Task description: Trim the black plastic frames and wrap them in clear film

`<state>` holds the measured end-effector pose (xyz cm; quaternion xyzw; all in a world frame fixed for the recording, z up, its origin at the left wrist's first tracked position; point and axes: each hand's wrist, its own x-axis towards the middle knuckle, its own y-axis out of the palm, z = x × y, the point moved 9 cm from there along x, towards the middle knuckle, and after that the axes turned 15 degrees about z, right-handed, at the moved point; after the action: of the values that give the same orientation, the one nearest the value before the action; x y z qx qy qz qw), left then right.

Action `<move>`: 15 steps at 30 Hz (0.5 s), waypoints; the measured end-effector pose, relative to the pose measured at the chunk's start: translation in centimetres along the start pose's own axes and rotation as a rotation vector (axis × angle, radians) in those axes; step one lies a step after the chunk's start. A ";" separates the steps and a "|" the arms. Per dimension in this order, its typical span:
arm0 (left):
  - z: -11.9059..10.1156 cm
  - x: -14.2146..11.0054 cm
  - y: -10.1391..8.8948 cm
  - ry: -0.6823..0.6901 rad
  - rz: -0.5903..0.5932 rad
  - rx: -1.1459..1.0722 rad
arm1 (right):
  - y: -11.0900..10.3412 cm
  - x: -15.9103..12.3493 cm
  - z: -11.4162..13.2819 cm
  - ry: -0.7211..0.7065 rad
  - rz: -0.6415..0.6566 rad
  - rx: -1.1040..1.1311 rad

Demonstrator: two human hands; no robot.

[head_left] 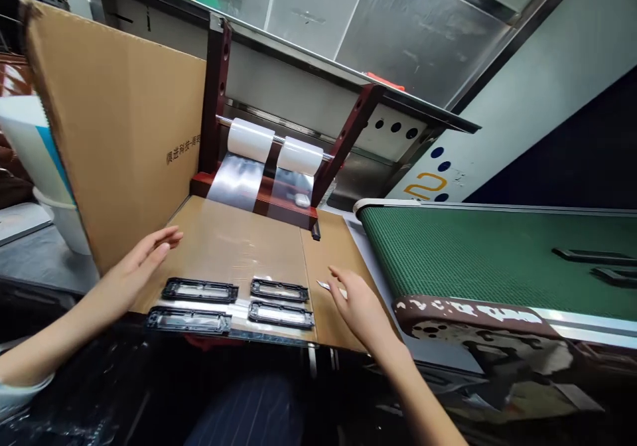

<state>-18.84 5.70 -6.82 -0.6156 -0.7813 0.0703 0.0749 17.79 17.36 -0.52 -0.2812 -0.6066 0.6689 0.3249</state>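
My left hand [144, 260] hovers over the left part of the cardboard-covered bench [279, 243], its fingers stretched out and holding nothing. Closed loosely, my right hand [355, 300] is above the right part of the bench. A small, pale, pointed blade [324, 286] sticks out from its fingers; the rest is hidden. Between my hands lie black rectangular frames with pale centres: two on the left, an upper one [200, 290] and a lower one [188, 320], and two on the right, an upper one [279, 290] and a lower one [281, 315]. Clear film appears to stretch under them.
Two rolls of clear film [251, 141] [300, 156] hang on a rod in a dark red stand [293, 214] at the back. A tall cardboard panel [124, 127] rises on the left. The green conveyor belt [478, 253] on the right carries black parts [597, 256].
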 end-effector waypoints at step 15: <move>-3.2 0.8 11.1 0.279 0.336 0.598 | 3.9 -1.8 -7.9 0.232 0.073 -0.337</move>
<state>-7.76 9.09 -5.89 -0.6901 -0.5965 0.2222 0.3444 24.65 20.74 -5.25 -0.4283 -0.6578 0.5326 0.3167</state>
